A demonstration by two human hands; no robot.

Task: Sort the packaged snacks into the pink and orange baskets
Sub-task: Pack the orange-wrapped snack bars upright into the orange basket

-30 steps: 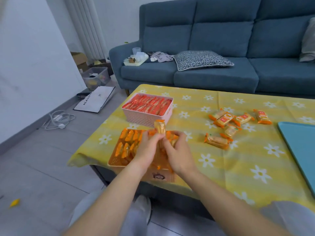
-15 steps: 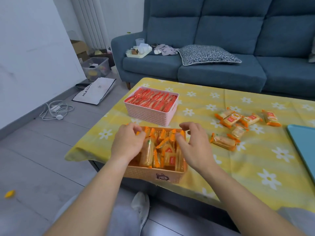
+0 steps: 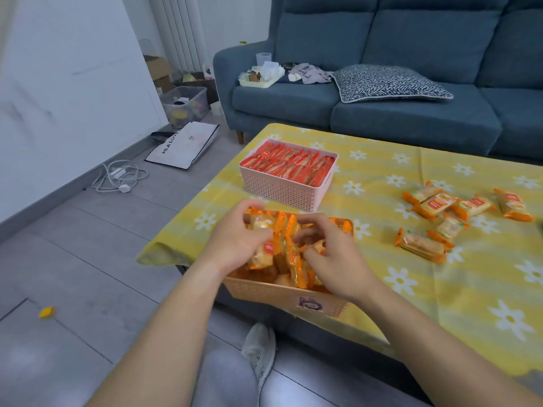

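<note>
Hands, hovering open half a second ago, now in orange basket (image 3: 282,292) at 6 o'clock: left hand (image 3: 232,242) grips orange packets (image 3: 288,230), right hand (image 3: 335,262) curled, grip unclear; loose packets (image 3: 421,246) at 3 o'clock await sorting.

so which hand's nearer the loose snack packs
Right. In the orange basket, the right hand is on the side nearest the loose snack packs, the left hand on the far side.

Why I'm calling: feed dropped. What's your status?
Left hand grips a snack pack in orange basket. Right hand among packs, grip unclear. Loose packs wait on table. Nothing blocking.
</note>
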